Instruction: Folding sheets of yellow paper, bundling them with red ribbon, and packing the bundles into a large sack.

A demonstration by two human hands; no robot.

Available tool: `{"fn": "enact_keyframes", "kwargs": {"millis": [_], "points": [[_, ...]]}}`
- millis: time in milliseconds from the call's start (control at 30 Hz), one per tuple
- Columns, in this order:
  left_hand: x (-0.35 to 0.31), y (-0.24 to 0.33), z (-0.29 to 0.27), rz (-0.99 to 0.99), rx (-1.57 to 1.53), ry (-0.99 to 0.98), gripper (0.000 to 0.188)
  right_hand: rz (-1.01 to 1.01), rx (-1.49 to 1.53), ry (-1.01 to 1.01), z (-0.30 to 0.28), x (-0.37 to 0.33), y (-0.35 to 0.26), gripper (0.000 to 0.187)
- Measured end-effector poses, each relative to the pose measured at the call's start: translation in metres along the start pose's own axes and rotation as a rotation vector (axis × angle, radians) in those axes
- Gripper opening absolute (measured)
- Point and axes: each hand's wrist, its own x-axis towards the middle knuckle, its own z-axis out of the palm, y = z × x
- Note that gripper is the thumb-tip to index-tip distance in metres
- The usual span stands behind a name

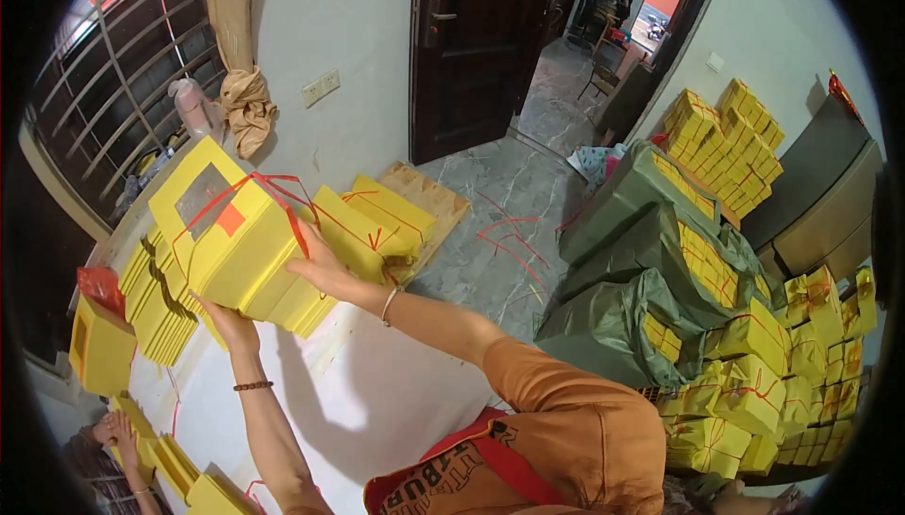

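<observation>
Between my two hands a thick bundle of yellow folded card pieces (226, 265) is held up, tilted, over the white table (377, 392). Red ribbon (273, 185) runs round it, with loose ends at the top. A dark window and a red-orange patch show on its upper face. My left hand (231, 325) supports the near lower side, its fingers partly hidden by the bundle. On the right side, my right hand (320, 265) grips the bundle close to the ribbon. Left of it stands a stack of yellow card pieces (156, 312).
Tied yellow bundles (391, 213) lie by a wooden board (434, 190) behind the table. At lower left another person's hand (123, 440) touches yellow pieces. Green sacks (603, 317) and piled bundles (754, 392) line the right. Red ribbon scraps (509, 232) litter the floor.
</observation>
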Motion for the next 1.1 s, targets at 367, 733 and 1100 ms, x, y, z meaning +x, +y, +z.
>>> {"fn": "enact_keyframes", "kwargs": {"millis": [367,733,1100], "points": [[0.002,-0.001,-0.004,-0.008,0.018,-0.008,0.066,-0.006,0.405,-0.121,-0.028,0.023,0.013,0.044],[-0.013,-0.003,-0.008,-0.041,0.168,-0.065,0.072,0.104,0.431,-0.268,-0.024,0.012,0.023,0.055],[-0.032,-0.028,-0.023,0.297,0.86,-0.135,0.093,0.134,0.239,-0.381,-0.029,0.003,0.038,0.055]]}}
